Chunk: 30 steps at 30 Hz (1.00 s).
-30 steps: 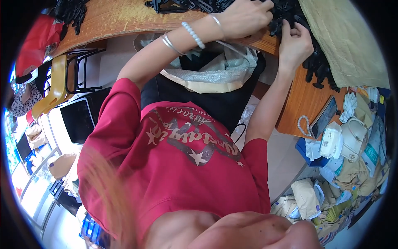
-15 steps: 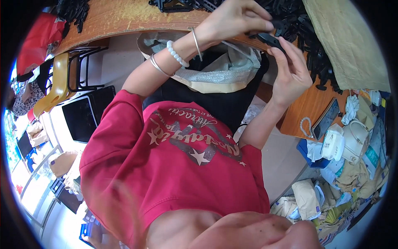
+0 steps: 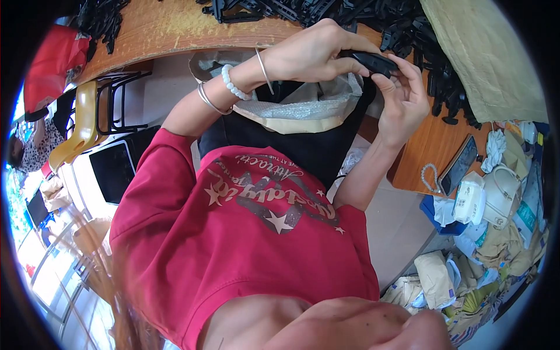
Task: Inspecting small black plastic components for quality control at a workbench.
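Note:
A small, glossy black plastic part (image 3: 375, 62) spans the gap between my two hands, near the table's edge. The fingers and thumb of my left hand (image 3: 324, 52) pinch its left end. At its right end, my right hand (image 3: 403, 105) grips it with thumb and fingertips. Fingers cover both ends, so its full shape is hidden. Just beyond my hands lies a heap of similar black plastic parts (image 3: 402, 38) on the wooden table (image 3: 169, 26). Under my left wrist, an open woven sack (image 3: 297, 114) sits at my lap.
A tan sheet or sack (image 3: 484, 64) covers the table's right side. Near it lie a phone (image 3: 458, 165), a beaded bracelet (image 3: 430, 178), a tissue pack (image 3: 468, 198) and a cream handbag (image 3: 500, 197). To the left stand a yellow chair (image 3: 86, 116) and a red bag (image 3: 55, 64).
Both hands have drawn slightly toward me with the black part. My left fingers have come down onto it, and it now shows more plainly between the hands.

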### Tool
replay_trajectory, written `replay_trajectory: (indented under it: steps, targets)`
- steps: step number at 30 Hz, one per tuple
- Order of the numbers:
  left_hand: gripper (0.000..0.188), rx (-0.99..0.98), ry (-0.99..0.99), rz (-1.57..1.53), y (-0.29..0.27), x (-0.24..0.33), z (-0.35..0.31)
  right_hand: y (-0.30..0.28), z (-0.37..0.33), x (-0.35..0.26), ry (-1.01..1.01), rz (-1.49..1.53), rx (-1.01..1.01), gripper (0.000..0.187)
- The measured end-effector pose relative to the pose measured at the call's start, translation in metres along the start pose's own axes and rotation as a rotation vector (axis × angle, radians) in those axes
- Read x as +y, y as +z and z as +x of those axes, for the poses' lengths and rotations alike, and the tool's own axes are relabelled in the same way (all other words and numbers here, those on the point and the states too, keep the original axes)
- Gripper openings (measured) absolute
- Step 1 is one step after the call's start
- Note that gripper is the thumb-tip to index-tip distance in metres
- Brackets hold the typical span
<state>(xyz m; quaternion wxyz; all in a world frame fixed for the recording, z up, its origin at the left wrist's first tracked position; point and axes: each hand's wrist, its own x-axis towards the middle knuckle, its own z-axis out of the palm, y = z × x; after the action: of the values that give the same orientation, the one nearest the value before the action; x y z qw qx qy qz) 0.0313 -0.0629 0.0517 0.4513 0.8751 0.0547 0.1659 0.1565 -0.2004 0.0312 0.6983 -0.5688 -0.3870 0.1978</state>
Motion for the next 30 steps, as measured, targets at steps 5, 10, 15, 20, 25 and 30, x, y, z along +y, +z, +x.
replay_trajectory:
  steps: [5, 10, 15, 20, 25, 30]
  targets:
    - [0.033, 0.178, -0.204, -0.405, 0.006, 0.000, 0.015, -0.012, 0.019, 0.012, -0.071, -0.175, 0.038, 0.014]
    - [0.044, 0.331, -0.495, -0.134, -0.035, -0.027, 0.077, -0.038, 0.083, 0.049, -0.370, -1.112, 0.261, 0.017]
    - [0.032, 0.249, -0.762, 0.210, -0.017, 0.014, 0.130, -0.049, 0.102, 0.057, -0.100, -1.470, 0.218, 0.025]
    - [0.032, 0.267, -0.241, 0.645, -0.002, -0.070, 0.126, -0.034, 0.097, 0.053, -0.423, -1.337, 0.293, 0.023]
    - [0.023, 0.196, -0.350, -0.272, -0.032, -0.015, 0.096, -0.027, 0.074, 0.027, -0.145, -0.334, 0.159, 0.019]
    - [0.021, -0.014, -0.361, -0.509, -0.023, -0.001, 0.067, -0.025, 0.045, 0.001, -0.175, -0.181, -0.042, 0.020]
